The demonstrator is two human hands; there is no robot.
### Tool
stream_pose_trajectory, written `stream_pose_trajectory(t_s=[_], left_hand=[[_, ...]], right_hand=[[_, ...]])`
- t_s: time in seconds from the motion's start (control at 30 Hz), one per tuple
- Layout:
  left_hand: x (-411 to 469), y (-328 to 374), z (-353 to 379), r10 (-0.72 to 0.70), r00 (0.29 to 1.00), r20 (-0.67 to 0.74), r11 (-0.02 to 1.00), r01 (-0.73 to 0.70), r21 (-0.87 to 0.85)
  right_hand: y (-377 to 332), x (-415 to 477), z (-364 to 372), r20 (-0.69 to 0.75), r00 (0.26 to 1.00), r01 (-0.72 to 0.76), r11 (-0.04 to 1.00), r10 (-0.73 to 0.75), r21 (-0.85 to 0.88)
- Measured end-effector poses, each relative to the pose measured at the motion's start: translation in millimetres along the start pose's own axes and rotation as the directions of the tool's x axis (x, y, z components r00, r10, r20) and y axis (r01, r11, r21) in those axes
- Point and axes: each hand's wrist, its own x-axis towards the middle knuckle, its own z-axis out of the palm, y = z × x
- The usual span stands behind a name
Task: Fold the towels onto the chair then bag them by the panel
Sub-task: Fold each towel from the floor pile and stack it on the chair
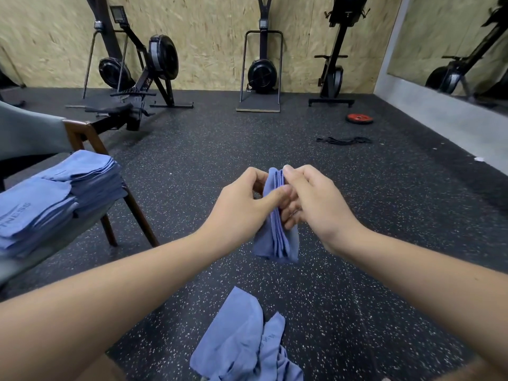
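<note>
A blue towel (277, 243), folded into several layers, hangs in the air in front of me. My left hand (242, 204) pinches its upper edge from the left and my right hand (316, 199) pinches the same edge from the right, fingers curled round the cloth. A stack of folded blue towels (63, 193) lies on the seat of a wooden chair (137, 215) at the left. More loose blue towels (244, 345) lie crumpled near my legs at the bottom centre.
Dark speckled rubber floor (357, 270) spreads around me. Rowing machines and a ski trainer (261, 70) line the far chipboard wall. A red weight plate (359, 118) and a black band (343, 140) lie on the floor at right. A mirror (453, 42) is on the right wall.
</note>
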Motion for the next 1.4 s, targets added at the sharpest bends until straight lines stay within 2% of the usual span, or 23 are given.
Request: stream_pose_trajectory(t_s=[0.13, 0.23, 0.33, 0.47, 0.53, 0.6, 0.67, 0.77, 0.9, 0.97, 1.07, 1.17, 1.27, 1.4], left_hand=[[-0.1, -2.5, -5.5, 0.043, 0.999, 0.021, 0.999, -0.043, 0.018], [5.9, -5.8, -12.9, 0.084, 0.996, 0.034, 0.994, -0.086, 0.064], [13.2, -8.2, -23.0, 0.104, 0.990, 0.099, 0.985, -0.116, 0.124], [17.0, -9.0, -38.1, 0.110, 0.958, 0.265, 0.993, -0.120, 0.019], [16.4, -8.3, -44.8, 0.118, 0.944, 0.309, 0.993, -0.120, -0.014], [15.5, -8.7, -51.0, 0.126, 0.938, 0.323, 0.992, -0.122, -0.033], [16.1, -11.8, -57.1, 0.120, 0.938, 0.324, 0.993, -0.114, -0.038], [19.4, -21.1, -66.7, 0.087, 0.940, 0.330, 0.996, -0.083, -0.026], [22.1, -35.6, -79.7, 0.010, 0.956, 0.294, 1.000, -0.006, -0.012], [23.4, -40.7, -86.3, -0.030, 0.962, 0.272, 0.999, 0.023, 0.028], [22.7, -38.9, -99.8, -0.063, 0.954, 0.292, 0.991, 0.025, 0.130], [19.2, -29.9, -112.6, -0.048, 0.950, 0.310, 0.976, -0.022, 0.216], [19.4, -22.5, -124.6, 0.018, 0.960, 0.280, 0.941, -0.110, 0.319], [20.3, -27.0, -154.0, 0.000, 0.978, 0.210, 0.910, -0.087, 0.405]], right_hand=[[-4.0, -4.6, -1.9, 0.111, 0.994, -0.011, 0.998, 0.005, 0.058], [-2.3, -1.8, -9.4, 0.116, 0.991, 0.075, 0.991, -0.062, -0.109], [4.1, 6.6, -23.4, 0.114, 0.980, 0.194, 0.929, -0.165, -0.315], [5.8, 15.2, -37.4, 0.155, 0.972, 0.226, 0.891, -0.178, -0.393], [4.9, 19.1, -44.0, 0.242, 0.968, 0.159, 0.911, -0.068, -0.380], [5.5, 21.1, -51.9, 0.373, 0.925, 0.071, 0.931, 0.074, -0.359], [8.8, 22.0, -56.7, 0.447, 0.881, 0.001, 0.945, 0.153, -0.326], [14.5, 26.4, -58.6, 0.383, 0.911, -0.067, 0.972, 0.152, -0.225], [9.6, 35.2, -49.1, 0.269, 0.958, -0.083, 0.994, 0.101, -0.078], [3.0, 37.5, -38.0, 0.237, 0.970, -0.040, 0.997, 0.056, -0.071], [-11.0, 41.8, -14.5, 0.231, 0.972, 0.091, 0.971, -0.039, -0.221], [-24.5, 47.2, 15.1, 0.324, 0.939, 0.224, 0.919, -0.115, -0.324], [-36.8, 52.6, 47.0, 0.433, 0.893, 0.317, 0.855, -0.122, -0.411], [-53.0, 61.8, 92.6, 0.551, 0.823, 0.434, 0.783, -0.142, -0.446]])
